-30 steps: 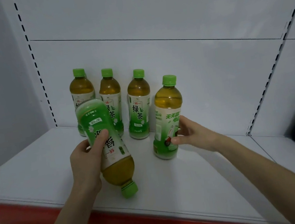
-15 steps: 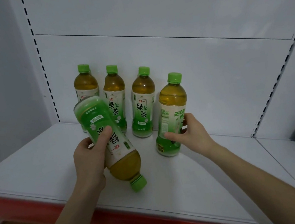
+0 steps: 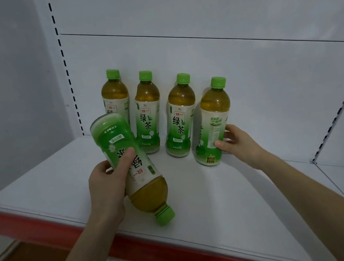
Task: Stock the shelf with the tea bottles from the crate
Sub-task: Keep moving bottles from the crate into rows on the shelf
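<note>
— Since the cap points down at me, why carry that one upside down?

— My left hand (image 3: 106, 188) took the held bottle (image 3: 131, 169) as it came, I'd guess; the fingers (image 3: 126, 161) are wrapped round its label, thumb pressed on the front, base aimed at the back panel and the green cap (image 3: 165, 216) hanging over the front of the shelf (image 3: 210, 202). It has to be turned upright before it can stand.

— And the other hand?

— My right hand (image 3: 238, 145) is beside the fourth bottle (image 3: 212, 124), which stands upright on the shelf. Thumb and fingertips touch its lower label from the right, loosely curled, steadying or nudging it into line rather than lifting, I think.

— Where are the rest?

— Three bottles stand farther back near the back panel (image 3: 246, 71): the leftmost bottle (image 3: 115, 96), partly hidden behind the one I hold, then the second bottle (image 3: 147, 113) and the third bottle (image 3: 179, 118), small gaps between them.

— Room to work?

— Plenty. Bare shelf runs in front of the row up to the red front edge (image 3: 47, 227), and more lies to the right, up to the slotted upright (image 3: 339, 113). The left corner is tighter. The crate isn't in view.
</note>
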`<action>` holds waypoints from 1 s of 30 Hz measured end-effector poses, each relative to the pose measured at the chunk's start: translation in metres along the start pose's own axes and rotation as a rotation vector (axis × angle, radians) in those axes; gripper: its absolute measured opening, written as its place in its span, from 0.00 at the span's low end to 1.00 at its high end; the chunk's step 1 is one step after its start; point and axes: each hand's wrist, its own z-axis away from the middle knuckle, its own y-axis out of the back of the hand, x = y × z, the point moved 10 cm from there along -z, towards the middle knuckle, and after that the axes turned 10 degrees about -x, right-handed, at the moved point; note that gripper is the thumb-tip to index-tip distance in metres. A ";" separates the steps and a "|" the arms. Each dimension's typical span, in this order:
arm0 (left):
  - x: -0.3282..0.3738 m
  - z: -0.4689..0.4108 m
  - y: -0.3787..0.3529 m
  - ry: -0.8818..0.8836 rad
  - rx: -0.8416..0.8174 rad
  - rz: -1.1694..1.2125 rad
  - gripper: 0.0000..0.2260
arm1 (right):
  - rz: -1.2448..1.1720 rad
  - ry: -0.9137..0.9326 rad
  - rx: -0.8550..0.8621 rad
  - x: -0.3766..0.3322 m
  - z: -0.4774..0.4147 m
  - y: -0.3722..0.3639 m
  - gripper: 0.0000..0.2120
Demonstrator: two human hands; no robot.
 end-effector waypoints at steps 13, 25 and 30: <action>-0.004 -0.002 -0.003 0.010 -0.005 -0.001 0.07 | 0.027 0.014 0.223 0.006 0.004 0.010 0.31; -0.004 -0.003 -0.001 0.014 -0.002 0.012 0.06 | -0.136 0.041 -0.009 0.011 -0.010 -0.002 0.24; -0.004 -0.003 -0.001 0.014 -0.005 0.005 0.06 | -0.131 0.023 -0.021 0.011 -0.016 -0.003 0.24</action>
